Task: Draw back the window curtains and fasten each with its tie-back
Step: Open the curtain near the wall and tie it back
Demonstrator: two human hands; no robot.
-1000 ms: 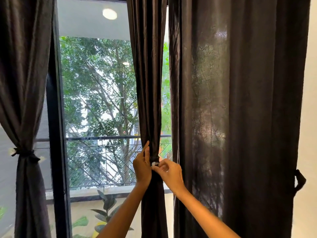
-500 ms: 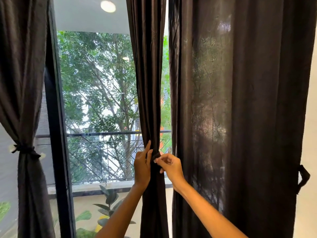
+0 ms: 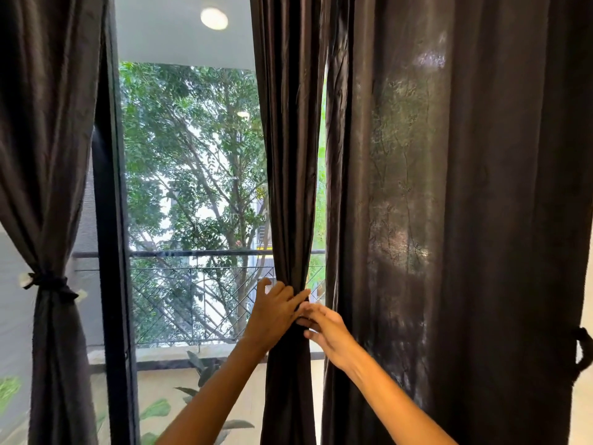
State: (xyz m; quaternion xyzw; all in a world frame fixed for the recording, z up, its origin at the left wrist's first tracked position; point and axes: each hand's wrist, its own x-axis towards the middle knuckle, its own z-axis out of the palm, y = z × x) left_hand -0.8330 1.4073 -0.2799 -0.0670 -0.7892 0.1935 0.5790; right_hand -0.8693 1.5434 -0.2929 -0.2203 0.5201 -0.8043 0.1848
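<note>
**Middle curtain gathered at its waist by both hands**

The middle curtain (image 3: pixel 290 175) is seen bunched into a narrow column in front of the window glass (image 3: pixel 192 187). Its gathered waist is wrapped by the left hand (image 3: pixel 275 311), whose fingers are curled across the front of the fabric while the thumb is raised behind; this grip is clamped on the curtain. The right hand (image 3: pixel 330 332) is held just beside it, fingertips touching the same fold at the point where the two hands meet. Whether anything is pinched between those fingertips cannot be told, as the spot is dark and partly hidden; the fingers are only loosely bent.

At the far left, a left curtain (image 3: pixel 48 155) is shown already cinched by a dark tie-back (image 3: pixel 53 284). To the right, a wide right curtain (image 3: pixel 449 220) hangs loose, and a dark loop (image 3: pixel 582 351) is seen at its right edge against the wall. A balcony railing (image 3: pixel 199 253) and a tree (image 3: pixel 205 149) are visible through the glass.
</note>
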